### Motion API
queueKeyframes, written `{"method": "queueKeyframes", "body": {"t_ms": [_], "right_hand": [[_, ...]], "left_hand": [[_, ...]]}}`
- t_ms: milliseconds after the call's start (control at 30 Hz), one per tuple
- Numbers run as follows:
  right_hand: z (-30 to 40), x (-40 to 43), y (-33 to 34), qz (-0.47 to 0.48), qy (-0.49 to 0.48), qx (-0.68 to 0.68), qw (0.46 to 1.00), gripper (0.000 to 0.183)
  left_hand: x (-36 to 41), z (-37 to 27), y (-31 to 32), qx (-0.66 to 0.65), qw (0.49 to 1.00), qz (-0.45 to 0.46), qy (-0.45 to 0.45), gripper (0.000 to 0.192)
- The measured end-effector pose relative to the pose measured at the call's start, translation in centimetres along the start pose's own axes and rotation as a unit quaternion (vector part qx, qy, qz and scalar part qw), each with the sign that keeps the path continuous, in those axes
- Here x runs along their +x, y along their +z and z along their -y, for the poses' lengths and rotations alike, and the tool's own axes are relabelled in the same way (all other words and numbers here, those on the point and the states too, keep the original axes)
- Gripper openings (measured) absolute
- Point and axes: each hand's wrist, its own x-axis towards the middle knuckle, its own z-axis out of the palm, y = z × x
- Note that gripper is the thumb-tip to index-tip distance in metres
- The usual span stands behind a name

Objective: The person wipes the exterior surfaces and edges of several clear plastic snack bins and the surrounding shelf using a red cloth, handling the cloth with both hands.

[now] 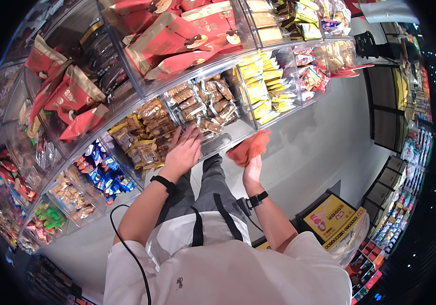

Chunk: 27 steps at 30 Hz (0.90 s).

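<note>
My right hand [253,171] grips a crumpled orange-red cloth [249,148], held against or close to the front edge of a clear plastic bin [237,129]. Inside that bin lie several brown, clear-wrapped snack packets [197,97], heaped towards its back and left, with part of the bin floor showing at the front right. My left hand [184,150] reaches over the bin's front left, fingers extended and nothing seen in its grasp. Its fingertips are at the nearest packets; whether they press on them is hard to tell. Just left sit yellow-and-brown wrapped snacks [141,133].
Yellow packets [263,82] fill the bin to the right. Large red bags [187,38] stand on the tier above. Blue wrapped sweets [103,171] lie farther left. A yellow display box [330,217] stands behind on the right. A black cable [126,244] hangs by my left arm.
</note>
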Motion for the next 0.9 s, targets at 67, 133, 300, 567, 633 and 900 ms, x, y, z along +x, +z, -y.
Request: {"method": "queueKeyframes", "body": {"t_ms": [67,133,300,567,633,900], "right_hand": [[0.3,1.6,-0.8,0.001,-0.204,-0.34,0.918,0.047],[3.6,3.5,3.4,0.023,-0.302,-0.494,0.815,0.049],[8.9,8.3,10.0,0.069,-0.401,-0.584,0.702,0.056],[13.8,16.1,17.8,0.079,-0.443,-0.625,0.638,0.044],[13.5,15.6,17.6,0.104,-0.474,-0.635,0.601,0.042],[11.1,6.3,4.7,0.203,-0.286,-0.576,0.739,0.043]], "left_hand": [[0.4,-0.2,0.0,-0.005,1.0,-0.004,0.013,0.037],[-0.4,0.7,0.0,-0.002,1.0,-0.002,-0.002,0.038],[-0.4,0.8,-0.1,-0.013,1.0,0.009,0.003,0.043],[-0.1,0.5,0.3,-0.008,1.0,0.011,0.002,0.041],[-0.4,0.8,0.2,-0.005,1.0,0.008,0.002,0.042],[-0.8,0.1,0.2,-0.003,1.0,0.008,0.003,0.041]]}}
